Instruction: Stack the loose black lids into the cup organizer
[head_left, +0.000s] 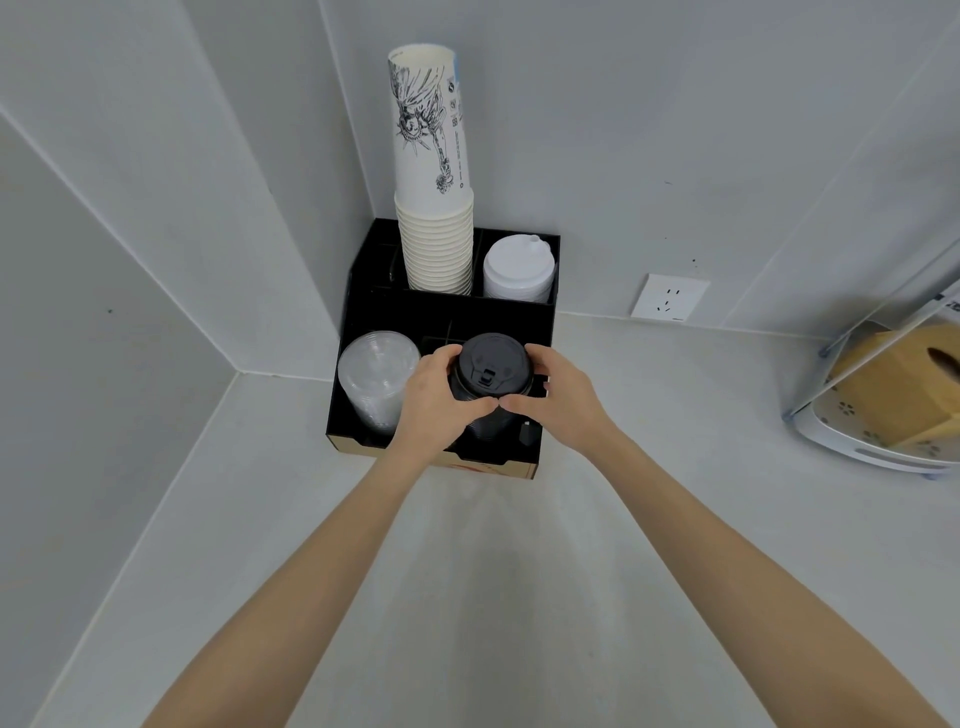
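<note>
A stack of black lids (491, 371) stands in the front right compartment of the black cup organizer (441, 312), which sits in the corner of a pale counter. My left hand (434, 400) wraps the stack's left side and my right hand (558, 397) wraps its right side. The two thumbs meet at the front of the stack. The lower lids of the stack are hidden behind my fingers and the organizer's wall.
The organizer also holds a tall stack of white paper cups (436, 208) at the back, white lids (518, 270) beside them, and clear lids (374, 384) at the front left. A wall socket (669, 297) and a tissue box holder (893, 395) are to the right.
</note>
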